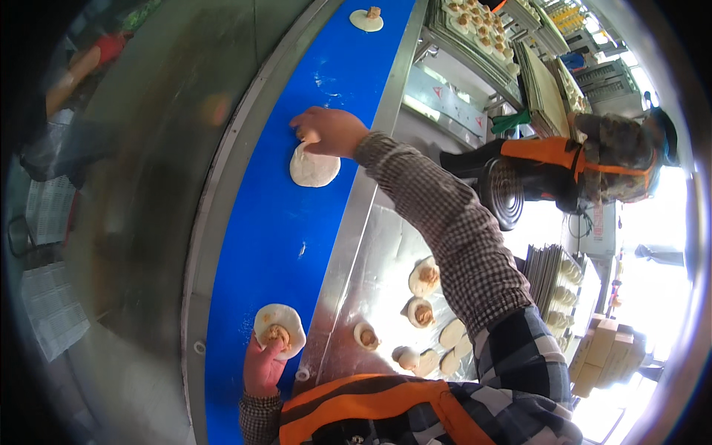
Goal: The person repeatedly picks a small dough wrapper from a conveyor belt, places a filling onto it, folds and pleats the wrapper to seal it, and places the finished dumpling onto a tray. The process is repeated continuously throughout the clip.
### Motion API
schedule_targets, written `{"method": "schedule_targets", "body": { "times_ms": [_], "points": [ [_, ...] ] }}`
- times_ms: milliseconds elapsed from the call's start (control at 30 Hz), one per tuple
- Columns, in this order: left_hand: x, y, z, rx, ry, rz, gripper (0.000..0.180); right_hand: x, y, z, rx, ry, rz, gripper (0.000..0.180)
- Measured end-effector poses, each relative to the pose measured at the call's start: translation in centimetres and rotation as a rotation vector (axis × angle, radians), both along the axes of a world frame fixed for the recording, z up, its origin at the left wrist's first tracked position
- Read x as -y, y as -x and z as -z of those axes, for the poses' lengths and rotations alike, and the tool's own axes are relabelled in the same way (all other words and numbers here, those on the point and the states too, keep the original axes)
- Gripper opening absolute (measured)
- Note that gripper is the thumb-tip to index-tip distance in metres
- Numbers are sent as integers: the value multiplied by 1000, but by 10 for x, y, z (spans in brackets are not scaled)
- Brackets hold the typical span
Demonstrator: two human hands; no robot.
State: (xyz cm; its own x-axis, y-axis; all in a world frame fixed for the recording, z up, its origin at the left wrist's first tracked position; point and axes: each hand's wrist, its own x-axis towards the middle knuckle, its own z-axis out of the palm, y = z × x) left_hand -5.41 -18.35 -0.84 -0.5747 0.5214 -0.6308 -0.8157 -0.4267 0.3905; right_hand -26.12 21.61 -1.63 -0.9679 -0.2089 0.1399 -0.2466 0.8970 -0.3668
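My left hand [262,369], low on the blue conveyor belt [259,259], holds a round dough wrapper [294,326] with a lump of brown filling [277,335]; its thumb rests at the filling. Further up the belt, my right hand [331,132] closes its curled fingers over the far edge of another pale dough round [315,169]. A bit of filling shows beneath those fingers, mostly hidden. At the belt's far end lies a third dough round [367,20] with a lump of filling on it.
Right of the belt, a shiny metal table [352,297] bears several dough rounds [424,277], some with filling. Trays of filled dough [482,26] stand at the far right. A co-worker in an orange apron [545,152] is on the right; another person's arm [74,81] shows at upper left.
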Motion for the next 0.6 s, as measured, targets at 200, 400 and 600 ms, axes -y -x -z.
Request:
{"method": "schedule_targets", "body": {
  "times_ms": [200, 400, 600],
  "points": [
    [17, -27, -8, -60, 69, 19, 56, 51, -37, -11, 575, 440, 175, 41],
    [28, -38, -7, -95, 126, 93, 60, 104, -102, -1, 216, 30, 148, 56],
    [26, -46, -9, -204, 254, 163, 60, 153, -123, 15, 646, 27, 204, 52]
  ]
}}
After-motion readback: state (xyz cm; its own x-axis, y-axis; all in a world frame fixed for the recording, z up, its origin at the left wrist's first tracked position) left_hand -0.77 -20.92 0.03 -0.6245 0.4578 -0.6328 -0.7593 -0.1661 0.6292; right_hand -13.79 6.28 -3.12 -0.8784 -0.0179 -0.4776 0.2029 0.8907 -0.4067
